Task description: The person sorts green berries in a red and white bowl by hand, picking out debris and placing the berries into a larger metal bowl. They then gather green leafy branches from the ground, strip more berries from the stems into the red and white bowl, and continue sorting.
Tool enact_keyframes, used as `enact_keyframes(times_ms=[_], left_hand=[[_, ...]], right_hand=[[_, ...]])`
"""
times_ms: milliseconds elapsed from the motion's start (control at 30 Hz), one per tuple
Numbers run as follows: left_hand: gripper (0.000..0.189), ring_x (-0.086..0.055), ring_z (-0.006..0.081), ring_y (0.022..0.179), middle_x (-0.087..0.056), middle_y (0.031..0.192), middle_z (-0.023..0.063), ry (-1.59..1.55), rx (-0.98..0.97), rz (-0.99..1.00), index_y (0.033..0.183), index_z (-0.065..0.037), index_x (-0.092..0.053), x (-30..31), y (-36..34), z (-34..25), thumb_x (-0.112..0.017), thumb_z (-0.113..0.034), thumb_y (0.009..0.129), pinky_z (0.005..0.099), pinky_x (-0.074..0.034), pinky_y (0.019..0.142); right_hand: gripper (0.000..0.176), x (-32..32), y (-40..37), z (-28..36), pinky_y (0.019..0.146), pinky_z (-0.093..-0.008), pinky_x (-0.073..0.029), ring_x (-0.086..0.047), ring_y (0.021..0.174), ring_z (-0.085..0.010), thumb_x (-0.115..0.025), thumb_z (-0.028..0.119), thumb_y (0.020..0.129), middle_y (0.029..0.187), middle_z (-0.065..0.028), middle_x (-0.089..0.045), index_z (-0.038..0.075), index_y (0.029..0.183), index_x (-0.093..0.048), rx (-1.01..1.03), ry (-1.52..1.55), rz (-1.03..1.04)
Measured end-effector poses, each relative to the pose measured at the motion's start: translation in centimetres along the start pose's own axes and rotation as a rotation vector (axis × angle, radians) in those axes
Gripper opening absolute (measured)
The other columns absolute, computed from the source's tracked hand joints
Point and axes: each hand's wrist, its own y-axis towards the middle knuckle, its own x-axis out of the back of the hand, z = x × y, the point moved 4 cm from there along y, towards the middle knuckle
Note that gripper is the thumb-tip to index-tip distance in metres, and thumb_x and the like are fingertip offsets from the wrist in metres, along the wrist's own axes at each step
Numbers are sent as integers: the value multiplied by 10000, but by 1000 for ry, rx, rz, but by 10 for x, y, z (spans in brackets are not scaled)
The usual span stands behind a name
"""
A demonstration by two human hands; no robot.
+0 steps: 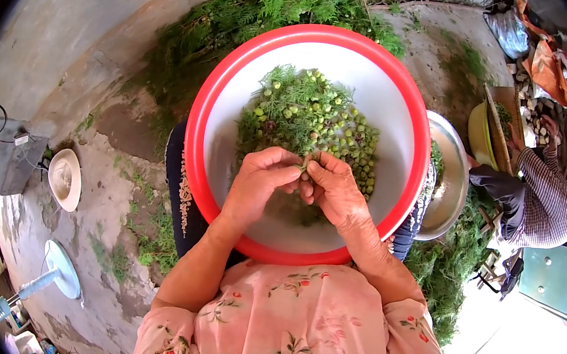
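My left hand point(261, 178) and my right hand point(336, 191) meet over a white basin with a red rim point(197, 132). Thumbs and fingertips of both are pinched together on a small green sprig point(303, 167), mostly hidden by the fingers. The basin rests on my lap between my knees. Inside it, a heap of feathery evergreen sprigs point(274, 109) lies on the left, beyond my hands. Round green cones point(361, 144) are spread to the right of that heap, many of them loose.
A metal bowl point(453, 189) stands right of the basin. Cut evergreen branches point(246, 15) lie beyond it and more branches point(445, 265) at right. A seated person point(551, 193) works beside a yellow tub point(481, 133). A hat point(64, 180) and a fan point(63, 271) are at left.
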Motion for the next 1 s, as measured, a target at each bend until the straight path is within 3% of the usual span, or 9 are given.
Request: enact_keyframes(times_ms=[433, 533, 633, 733, 967, 1000], left_hand=[[170, -570, 129, 640, -626, 773, 49, -144, 198, 102, 938, -6, -625, 3, 0, 7, -664, -130, 830, 250, -469, 615], [133, -589, 138, 653, -629, 784, 49, -271, 180, 46, 934, -12, -629, 9, 2, 9, -649, -100, 837, 257, -477, 618], [135, -603, 142, 700, -633, 820, 49, -207, 122, -122, 982, -16, -625, 15, 1, 3, -613, -36, 849, 267, -492, 649], [150, -620, 153, 757, -631, 860, 50, -150, 55, -149, 992, -11, -620, 17, 2, 7, -601, 1, 843, 278, -509, 704], [283, -614, 220, 1012, -622, 1100, 96, -151, -80, -133, 1128, 6, -602, 6, 2, 2, -590, 15, 845, 331, -511, 852], [297, -607, 221, 1030, -615, 1127, 101, -105, -95, -119, 1144, 4, -598, 8, 3, 5, -590, 10, 848, 335, -507, 861]], right_hand=[[176, 1, -14, -6, 523, -282, -380, -488, 585, -152, -615, 183, 895, 769, -40, -543, 33, 954, -546, -59, 281, 144], [178, 7, -13, 1, 570, -278, -425, -537, 637, -142, -605, 216, 904, 794, -37, -559, 52, 928, -540, 2, 323, 82], [126, 25, -16, 22, 544, -291, -480, -579, 614, -156, -616, 148, 891, 772, -50, -604, 36, 933, -575, 143, 62, -120], [90, 45, -21, 38, 489, -239, -470, -578, 567, -114, -570, 87, 898, 713, -44, -606, 19, 941, -609, 192, -229, -312], [112, 45, -25, 27, 485, -227, -470, -555, 534, -83, -562, 50, 882, 665, -35, -594, -18, 942, -626, 104, -873, -352], [109, 51, -23, 23, 488, -243, -465, -553, 527, -92, -584, 41, 859, 684, -59, -605, -20, 939, -626, 210, -990, -343]])
